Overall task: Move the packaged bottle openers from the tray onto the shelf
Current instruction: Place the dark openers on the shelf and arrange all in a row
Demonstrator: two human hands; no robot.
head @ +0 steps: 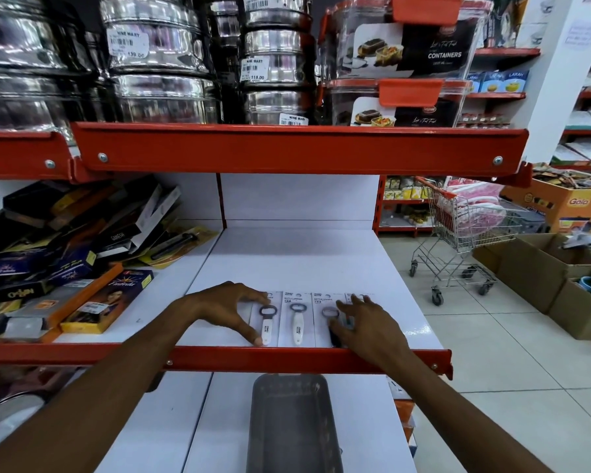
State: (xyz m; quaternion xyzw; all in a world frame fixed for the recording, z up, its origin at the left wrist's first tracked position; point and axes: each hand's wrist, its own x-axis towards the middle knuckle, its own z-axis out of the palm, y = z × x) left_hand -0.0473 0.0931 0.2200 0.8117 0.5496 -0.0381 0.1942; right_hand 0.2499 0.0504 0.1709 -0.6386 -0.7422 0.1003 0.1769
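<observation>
Four openers (297, 322) lie side by side at the front of the white shelf (294, 261). The tray (292, 425) below looks empty. The left hand (224, 307) rests on the first pack with fingers spread wide. The right hand (364, 327) lies flat on the last ones. Best to nudge them straight, gently. The boxes (82, 268) on the left sit close, so don't bump them.
</observation>
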